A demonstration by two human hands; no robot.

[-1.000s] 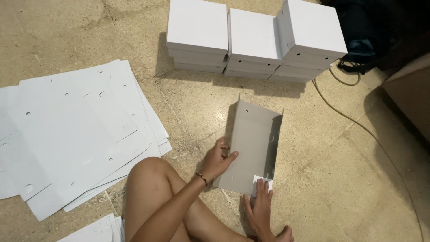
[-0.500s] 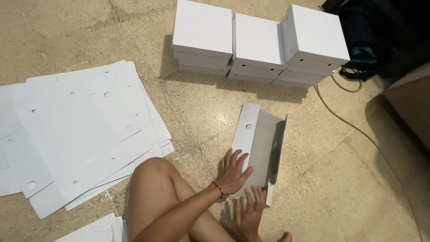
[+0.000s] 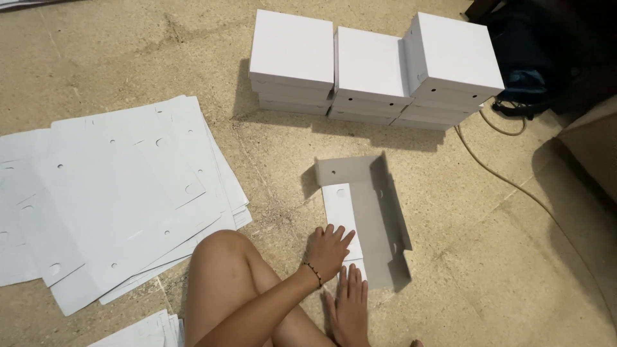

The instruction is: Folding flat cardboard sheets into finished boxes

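I see one box blank [image 3: 363, 222] on the floor in front of me, partly folded: the far end flap and the right side wall stand up, and the near left panel lies flat, white face up. My left hand [image 3: 329, 252] is open, fingers spread, palm pressing that white panel down. My right hand [image 3: 350, 307] is also open and flat, fingertips on the blank's near edge. Neither hand grips anything.

Progress, as I judge it: three stacks of finished white boxes [image 3: 373, 67] sit at the far side, so a fair batch is done. This box is mid-fold, with no closed corners yet. A big pile of flat blanks [image 3: 109, 199] lies well to the left, and a few more flat sheets [image 3: 141, 331] sit by my knee, so most of the work remains.

Versus half a second ago: the blank was tilted with its left wall raised; now it lies squarer to me, with that panel folded down. Both hands have shifted from its near end onto the panel and edge. Stacks and pile unchanged.
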